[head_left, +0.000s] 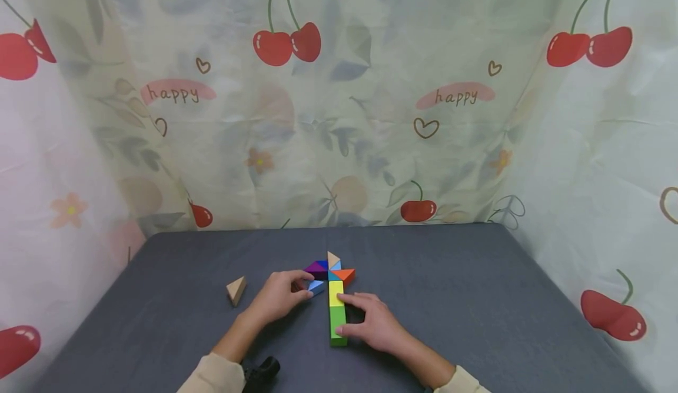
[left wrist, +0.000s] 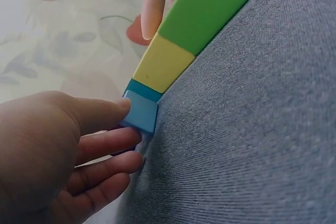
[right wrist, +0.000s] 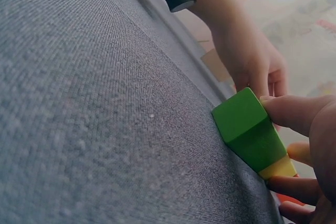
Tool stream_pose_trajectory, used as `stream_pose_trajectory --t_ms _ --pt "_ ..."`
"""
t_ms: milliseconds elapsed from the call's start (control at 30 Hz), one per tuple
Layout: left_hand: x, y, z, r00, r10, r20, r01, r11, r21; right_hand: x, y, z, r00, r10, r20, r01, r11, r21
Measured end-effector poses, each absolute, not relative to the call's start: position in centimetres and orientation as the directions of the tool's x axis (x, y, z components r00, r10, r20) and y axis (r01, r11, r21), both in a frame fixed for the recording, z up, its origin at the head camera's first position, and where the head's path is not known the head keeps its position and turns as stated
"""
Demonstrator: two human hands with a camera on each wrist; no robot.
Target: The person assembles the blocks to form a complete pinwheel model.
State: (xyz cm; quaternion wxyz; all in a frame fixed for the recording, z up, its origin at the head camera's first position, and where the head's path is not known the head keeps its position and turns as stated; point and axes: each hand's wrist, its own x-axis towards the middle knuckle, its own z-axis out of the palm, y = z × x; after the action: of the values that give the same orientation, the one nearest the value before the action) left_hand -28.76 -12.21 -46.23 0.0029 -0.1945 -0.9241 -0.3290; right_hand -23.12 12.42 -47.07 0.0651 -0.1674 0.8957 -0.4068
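Observation:
A light blue triangular block (head_left: 316, 287) is pinched between the thumb and fingers of my left hand (head_left: 279, 296). In the left wrist view this light blue block (left wrist: 142, 111) overlaps the teal block (left wrist: 144, 88) beyond it. My right hand (head_left: 373, 322) touches a straight column, its index finger on the yellow block (head_left: 336, 293) and its thumb on the green block (head_left: 338, 322). Above that column sits a pinwheel cluster with a purple block (head_left: 316, 268), an orange triangle (head_left: 345, 275) and a natural wood triangle (head_left: 332, 260).
A loose natural wood triangle (head_left: 236, 290) lies left of my left hand. The dark grey cloth (head_left: 450, 281) covers the table, and a cherry-printed curtain (head_left: 339, 116) surrounds its back and sides. A black strap device (head_left: 262, 374) is at my left wrist.

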Motion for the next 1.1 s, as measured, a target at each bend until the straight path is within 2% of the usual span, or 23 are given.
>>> stream_pose_trajectory --t_ms 267,567,1100 --pt "-29.1 -12.1 -46.4 -0.925 0.355 0.137 0.36 0.701 0.615 -23.2 12.5 -47.1 -0.935 -0.355 0.018 -0.249 0.619 -0.745" --pt "-29.4 -11.1 -46.7 -0.941 0.297 0.162 0.332 0.724 0.605 -23.1 12.5 -47.1 -0.934 -0.358 0.011 -0.244 0.614 -0.75" --pt "-29.5 -10.4 -46.9 -0.921 0.304 0.243 0.389 0.73 0.562 -23.2 12.6 -47.2 -0.932 -0.362 0.032 -0.26 0.602 -0.755"
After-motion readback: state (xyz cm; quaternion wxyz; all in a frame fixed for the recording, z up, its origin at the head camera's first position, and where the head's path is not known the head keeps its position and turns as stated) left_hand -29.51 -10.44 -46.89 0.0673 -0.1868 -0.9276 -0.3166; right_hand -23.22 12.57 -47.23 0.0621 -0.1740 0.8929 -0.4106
